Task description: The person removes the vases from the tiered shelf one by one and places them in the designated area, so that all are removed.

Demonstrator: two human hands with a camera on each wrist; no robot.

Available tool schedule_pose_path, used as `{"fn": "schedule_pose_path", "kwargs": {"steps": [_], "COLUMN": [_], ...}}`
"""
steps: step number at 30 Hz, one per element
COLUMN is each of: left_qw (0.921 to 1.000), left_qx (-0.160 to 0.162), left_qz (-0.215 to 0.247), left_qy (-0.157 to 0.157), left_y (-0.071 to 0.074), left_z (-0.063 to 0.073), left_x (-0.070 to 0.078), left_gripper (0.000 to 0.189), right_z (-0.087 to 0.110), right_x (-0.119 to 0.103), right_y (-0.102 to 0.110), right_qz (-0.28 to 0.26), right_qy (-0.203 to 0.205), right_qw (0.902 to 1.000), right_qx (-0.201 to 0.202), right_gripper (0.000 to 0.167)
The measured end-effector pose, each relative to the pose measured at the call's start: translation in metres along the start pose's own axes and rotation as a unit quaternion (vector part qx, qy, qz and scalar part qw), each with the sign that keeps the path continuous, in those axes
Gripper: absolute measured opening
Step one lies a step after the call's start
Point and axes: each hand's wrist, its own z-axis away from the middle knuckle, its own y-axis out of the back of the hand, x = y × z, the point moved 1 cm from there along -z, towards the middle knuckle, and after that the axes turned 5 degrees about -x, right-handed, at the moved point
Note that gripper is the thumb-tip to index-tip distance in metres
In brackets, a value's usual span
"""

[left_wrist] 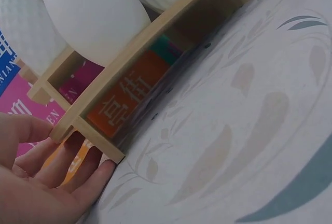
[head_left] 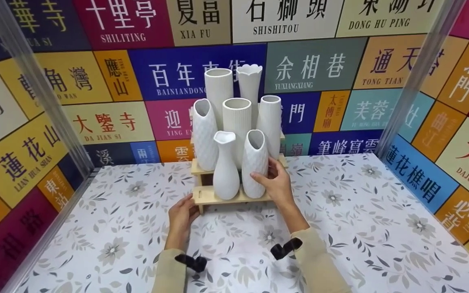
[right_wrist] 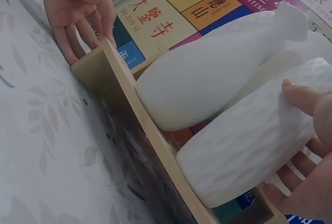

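A tiered wooden stand (head_left: 202, 196) bears several white vases on its steps. On the lowest step, a smooth bottle-shaped vase (head_left: 225, 177) with a flared mouth stands at the left. Beside it is a textured vase with a slanted opening (head_left: 255, 175). My right hand (head_left: 277, 183) grips this textured vase from the right; in the right wrist view the thumb (right_wrist: 301, 95) lies across its front and the fingers curl behind. My left hand (head_left: 180, 217) holds the stand's front left end, with the thumb at the board's edge and the fingers around the leg (left_wrist: 101, 140).
Higher up stand a ribbed vase (head_left: 237, 130), a tall cylinder (head_left: 218, 87), a scalloped-rim vase (head_left: 250, 83), a tapered vase (head_left: 270, 122) and another slanted-mouth vase (head_left: 204, 138). A floral cloth (head_left: 136, 228) covers the table. Colourful sign panels (head_left: 316, 67) rise behind.
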Motion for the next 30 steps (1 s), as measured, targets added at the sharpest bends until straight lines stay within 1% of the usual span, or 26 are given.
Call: {"fn": "schedule_pose_path", "kwargs": {"steps": [4,10,17,23,26,30], "left_qw": [0.9999,1.0000,0.9995,0.9998,0.9999,0.9998], "left_qx": [0.010,0.004,0.022,0.019,0.016,0.014], "left_qz": [-0.012,-0.004,-0.020,-0.010,-0.003,-0.010], "left_qy": [0.001,-0.007,-0.007,-0.002,-0.002,0.003], "left_y": [-0.0007,-0.0054,-0.0068,-0.0054,-0.0043,-0.0026], "left_z": [0.0009,-0.0002,-0.0015,0.0005,0.0004,-0.0010], "left_x": [-0.0001,0.0026,0.0006,0.0004,0.0012,0.0014], "left_gripper": [0.038,0.039,0.038,0.038,0.038,0.038], "right_z": [0.0009,-0.0010,-0.0003,0.0011,-0.0001,0.0004], "right_x": [0.0038,0.0039,0.0044,0.0034,0.0030,0.0036], "right_y": [-0.0001,0.0006,0.0020,0.0026,0.0038,0.0080], "right_qz": [0.021,0.051,0.111,0.119,0.124,0.141], "right_qy": [0.002,0.010,0.017,0.048,0.060,0.057], "right_qw": [0.9997,0.9985,0.9937,0.9912,0.9899,0.9881], "right_qx": [-0.010,-0.016,0.002,0.031,0.032,0.026], "right_gripper": [0.076,0.080,0.081,0.077,0.077,0.077]}}
